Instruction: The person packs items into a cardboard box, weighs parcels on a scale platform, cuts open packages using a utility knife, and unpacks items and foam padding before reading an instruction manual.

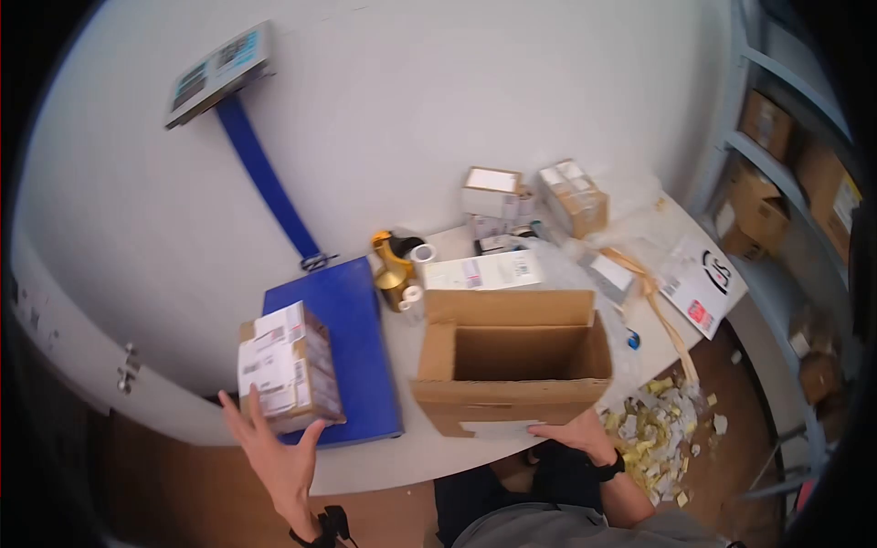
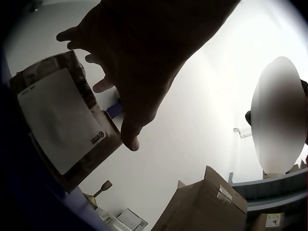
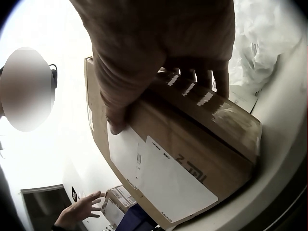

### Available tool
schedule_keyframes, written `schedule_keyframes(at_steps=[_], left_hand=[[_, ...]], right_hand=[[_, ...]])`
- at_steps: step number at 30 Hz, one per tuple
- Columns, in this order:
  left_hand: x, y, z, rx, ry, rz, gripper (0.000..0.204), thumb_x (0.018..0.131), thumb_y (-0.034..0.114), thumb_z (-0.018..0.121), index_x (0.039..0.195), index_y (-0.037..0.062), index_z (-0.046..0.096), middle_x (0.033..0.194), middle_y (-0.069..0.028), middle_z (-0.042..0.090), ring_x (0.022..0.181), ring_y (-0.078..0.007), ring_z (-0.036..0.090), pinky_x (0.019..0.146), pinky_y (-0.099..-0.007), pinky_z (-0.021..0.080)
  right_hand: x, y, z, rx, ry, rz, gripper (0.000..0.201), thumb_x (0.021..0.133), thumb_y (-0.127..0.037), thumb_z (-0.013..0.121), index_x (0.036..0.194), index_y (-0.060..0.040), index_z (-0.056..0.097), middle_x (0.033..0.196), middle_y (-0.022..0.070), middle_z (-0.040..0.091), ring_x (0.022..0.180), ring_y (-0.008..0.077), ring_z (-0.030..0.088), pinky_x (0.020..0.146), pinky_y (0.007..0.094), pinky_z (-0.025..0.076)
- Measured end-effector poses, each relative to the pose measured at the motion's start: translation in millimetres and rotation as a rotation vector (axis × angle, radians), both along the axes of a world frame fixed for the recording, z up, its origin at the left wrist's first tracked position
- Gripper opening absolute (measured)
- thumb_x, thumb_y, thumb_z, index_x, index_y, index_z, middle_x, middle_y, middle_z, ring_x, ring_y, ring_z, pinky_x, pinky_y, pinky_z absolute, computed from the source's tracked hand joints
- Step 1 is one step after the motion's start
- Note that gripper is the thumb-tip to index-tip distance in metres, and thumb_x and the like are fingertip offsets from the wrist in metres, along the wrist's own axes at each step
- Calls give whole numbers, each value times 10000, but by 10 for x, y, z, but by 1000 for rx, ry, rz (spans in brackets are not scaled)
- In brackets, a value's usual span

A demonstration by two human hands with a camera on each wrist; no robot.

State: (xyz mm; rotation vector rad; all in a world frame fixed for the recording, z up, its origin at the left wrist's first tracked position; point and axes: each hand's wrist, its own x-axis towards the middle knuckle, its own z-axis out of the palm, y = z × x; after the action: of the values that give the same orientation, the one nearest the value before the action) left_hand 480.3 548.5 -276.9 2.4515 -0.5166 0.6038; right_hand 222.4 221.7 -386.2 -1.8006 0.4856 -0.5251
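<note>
My left hand (image 1: pixel 281 464) is beside the near side of a taped carton with white shipping labels (image 1: pixel 272 370), its fingers spread and holding nothing. The carton sits on the blue platform of a scale (image 1: pixel 361 356). In the left wrist view the thumb and fingertips are close to the carton's edge (image 2: pixel 60 120). My right hand (image 1: pixel 585 437) grips a larger open-topped cardboard box (image 1: pixel 512 397) low at its near right corner. The right wrist view shows the thumb on the labelled side (image 3: pixel 178 180) and the fingers around the taped bottom.
Tape rolls (image 1: pixel 393 279) and a long white box (image 1: pixel 484 271) lie behind the cardboard box. Small cartons (image 1: pixel 574 196), plastic wrap and a white mailer bag (image 1: pixel 699 283) are at the back right. Paper scraps (image 1: pixel 653 438) cover the floor beside shelving (image 1: pixel 786 164). The scale's display (image 1: pixel 224 73) rises at left.
</note>
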Motion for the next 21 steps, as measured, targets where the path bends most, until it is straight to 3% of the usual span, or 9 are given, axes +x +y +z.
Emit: schedule_keyframes(at_steps=[3, 6, 8, 12, 13, 15, 16, 18, 21], left_hand=[[422, 111, -377, 11, 68, 80, 975, 753, 478, 886, 1525, 60, 463, 1682, -306, 165, 1508, -489, 298, 1189, -547, 326], [450, -53, -240, 114, 116, 8, 936, 858, 506, 775, 1514, -62, 422, 1590, -369, 320, 1486, -510, 321, 1206, -636, 278], [511, -56, -432, 107, -135, 80, 1156, 716, 719, 823, 1499, -43, 446, 1556, -446, 283, 1433, -575, 353, 1157, -669, 329], [315, -275, -541, 242, -418, 290, 1320, 576, 897, 761, 1459, -43, 477, 1537, -505, 238, 1351, -680, 370, 1100, -739, 344], [300, -356, -539, 242, -427, 288, 1320, 576, 897, 761, 1459, -43, 477, 1537, -505, 238, 1351, -680, 370, 1100, -739, 344], [155, -621, -408, 250, -540, 493, 1019, 753, 631, 860, 1408, -72, 519, 1529, -463, 332, 1344, -575, 465, 1058, -647, 455], [281, -618, -526, 252, -545, 494, 1019, 753, 631, 860, 1408, -72, 519, 1529, -463, 332, 1344, -575, 465, 1058, -647, 455], [583, -574, -761, 54, -522, 543, 844, 801, 396, 870, 1442, 1, 489, 1671, -319, 149, 1519, -492, 229, 1179, -547, 357], [521, -556, -726, -11, -373, 432, 764, 851, 391, 831, 1388, -37, 497, 1666, -340, 110, 1511, -501, 207, 1144, -540, 399]], right_hand=[[30, -16, -71, -154, -72, -71, 1009, 709, -348, 964, 1494, -35, 413, 1330, 176, 634, 1220, 280, 634, 1026, 391, 499], [44, 79, 79, -175, -100, -107, 1107, 695, -412, 964, 1543, -72, 339, 1387, 185, 587, 1272, 330, 613, 1057, 413, 490], [76, 104, 100, -205, -89, -111, 1132, 701, -490, 938, 1557, -91, 313, 1413, 183, 553, 1269, 378, 606, 1046, 444, 499], [257, 116, 142, -187, -68, -102, 1110, 717, -441, 945, 1558, -100, 306, 1420, 203, 549, 1283, 387, 598, 1041, 430, 507], [318, 122, 151, -184, -76, -106, 1110, 717, -441, 945, 1558, -100, 306, 1420, 203, 549, 1283, 387, 598, 1041, 430, 507], [415, 121, 134, -225, -90, -91, 1106, 745, -527, 889, 1570, -114, 278, 1344, 200, 554, 1187, 388, 622, 978, 452, 518], [444, 113, 117, -235, -112, -72, 1096, 758, -527, 879, 1568, -105, 273, 1337, 205, 553, 1179, 389, 622, 970, 457, 518], [443, 97, 137, -236, -107, -50, 1106, 757, -525, 880, 1572, -100, 265, 1336, 207, 554, 1185, 392, 620, 978, 458, 516], [467, 73, 148, -223, -119, -4, 1128, 748, -510, 892, 1579, -89, 256, 1356, 212, 550, 1214, 401, 609, 1006, 457, 509]])
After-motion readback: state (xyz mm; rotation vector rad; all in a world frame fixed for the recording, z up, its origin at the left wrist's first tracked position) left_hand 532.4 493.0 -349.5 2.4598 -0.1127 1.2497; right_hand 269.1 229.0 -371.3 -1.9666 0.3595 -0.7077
